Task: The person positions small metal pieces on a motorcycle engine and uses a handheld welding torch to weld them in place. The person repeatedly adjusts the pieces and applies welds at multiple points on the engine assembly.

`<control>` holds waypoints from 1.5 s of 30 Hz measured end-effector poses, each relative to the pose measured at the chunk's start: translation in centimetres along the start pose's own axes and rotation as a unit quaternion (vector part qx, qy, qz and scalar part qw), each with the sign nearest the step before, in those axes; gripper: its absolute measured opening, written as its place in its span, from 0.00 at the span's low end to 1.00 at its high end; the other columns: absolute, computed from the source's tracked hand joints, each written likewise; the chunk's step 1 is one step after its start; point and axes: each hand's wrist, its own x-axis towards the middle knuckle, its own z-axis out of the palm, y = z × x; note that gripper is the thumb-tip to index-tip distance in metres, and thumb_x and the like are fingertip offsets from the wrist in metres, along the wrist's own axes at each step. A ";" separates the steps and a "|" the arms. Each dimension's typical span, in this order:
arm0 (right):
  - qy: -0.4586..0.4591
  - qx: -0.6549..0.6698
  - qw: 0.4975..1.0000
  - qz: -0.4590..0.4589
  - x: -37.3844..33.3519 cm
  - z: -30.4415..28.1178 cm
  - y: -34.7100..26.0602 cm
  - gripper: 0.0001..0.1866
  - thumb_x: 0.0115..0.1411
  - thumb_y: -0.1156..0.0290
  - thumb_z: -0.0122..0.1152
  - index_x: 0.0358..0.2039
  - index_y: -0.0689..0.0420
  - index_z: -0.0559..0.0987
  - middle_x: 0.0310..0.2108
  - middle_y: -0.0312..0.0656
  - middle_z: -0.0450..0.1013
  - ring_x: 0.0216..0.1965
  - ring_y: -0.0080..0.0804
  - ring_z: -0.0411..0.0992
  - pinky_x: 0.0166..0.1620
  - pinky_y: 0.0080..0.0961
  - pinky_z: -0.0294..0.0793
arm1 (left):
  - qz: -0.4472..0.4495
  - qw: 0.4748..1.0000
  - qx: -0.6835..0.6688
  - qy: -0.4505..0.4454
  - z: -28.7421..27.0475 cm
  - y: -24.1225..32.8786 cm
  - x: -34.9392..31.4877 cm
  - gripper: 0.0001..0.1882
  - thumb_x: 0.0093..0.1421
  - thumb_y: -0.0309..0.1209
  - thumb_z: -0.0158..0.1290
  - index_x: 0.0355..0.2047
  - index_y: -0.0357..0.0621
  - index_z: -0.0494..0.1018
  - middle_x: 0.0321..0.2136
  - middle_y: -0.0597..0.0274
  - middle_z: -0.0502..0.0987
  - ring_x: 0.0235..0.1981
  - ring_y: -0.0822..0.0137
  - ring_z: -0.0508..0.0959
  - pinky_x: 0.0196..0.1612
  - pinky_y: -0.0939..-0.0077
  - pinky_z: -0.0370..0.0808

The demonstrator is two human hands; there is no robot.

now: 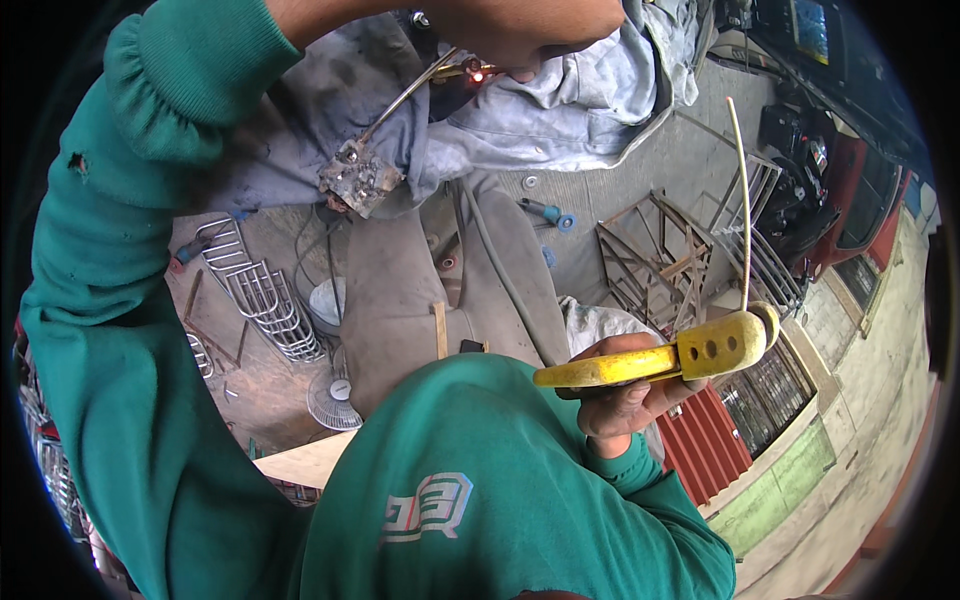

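My right hand [640,395] is wrapped round a yellow welding electrode holder [640,362]. A thin welding rod [742,200] sticks up from the holder's head, its tip well apart from the work. At the top, my left hand [530,35] is closed, its fingers partly hidden, beside a small metal piece [465,72] with a bright red glowing spot. What the left hand grips cannot be made out. Next to it, a thin metal rod [410,92] slants down to a rough, spattered metal lump [360,178] on grey cloth [590,115].
Bent metal tube racks [265,300] lie on the left floor, near a fan [333,400]. A blue angle grinder [548,214] and rusty metal frames [660,255] are on the right. A cable [505,280] runs over my lap. A red vehicle [870,195] stands beyond.
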 end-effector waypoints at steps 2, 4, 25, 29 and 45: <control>0.010 0.008 1.000 0.004 0.0 0.1 0.0 0.38 0.74 0.55 0.55 0.77 0.25 0.48 0.35 0.51 0.75 0.24 0.31 0.73 0.25 0.26 0.79 | 0.016 0.999 -0.002 0.036 0.4 -0.2 -0.5 0.09 0.56 0.27 0.57 0.33 0.34 0.82 0.38 0.47 0.83 0.47 0.51 0.81 0.69 0.43 0.61; 0.006 0.021 1.000 0.003 0.1 0.0 -0.1 0.38 0.73 0.56 0.57 0.76 0.28 0.49 0.35 0.51 0.75 0.26 0.31 0.74 0.27 0.25 0.79 | 0.033 0.999 -0.023 0.007 0.2 -0.8 -0.2 0.10 0.56 0.30 0.57 0.34 0.36 0.82 0.38 0.47 0.82 0.48 0.49 0.81 0.69 0.43 0.62; -0.004 0.139 0.989 0.041 5.5 -10.2 0.2 0.28 0.71 0.75 0.57 0.64 0.57 0.53 0.43 0.52 0.76 0.30 0.28 0.75 0.33 0.26 0.76 | -0.263 0.931 0.104 0.231 1.2 7.2 2.3 0.11 0.55 0.31 0.64 0.38 0.44 0.78 0.44 0.56 0.75 0.51 0.55 0.74 0.53 0.58 0.68; -0.118 0.022 0.993 -0.017 13.6 -15.9 2.8 0.38 0.63 0.78 0.63 0.71 0.57 0.58 0.56 0.55 0.73 0.49 0.41 0.76 0.50 0.38 0.77 | -0.359 0.845 0.008 0.397 2.1 9.8 8.8 0.10 0.60 0.34 0.63 0.37 0.42 0.78 0.35 0.56 0.78 0.38 0.52 0.79 0.43 0.59 0.74; -0.198 -0.181 0.936 -0.226 38.4 -10.7 14.6 0.37 0.53 0.82 0.61 0.66 0.46 0.74 0.47 0.57 0.68 0.50 0.58 0.71 0.54 0.48 0.74 | -0.717 0.618 0.053 0.318 6.6 0.3 28.4 0.07 0.57 0.30 0.57 0.29 0.43 0.83 0.30 0.51 0.85 0.32 0.53 0.88 0.35 0.62 0.83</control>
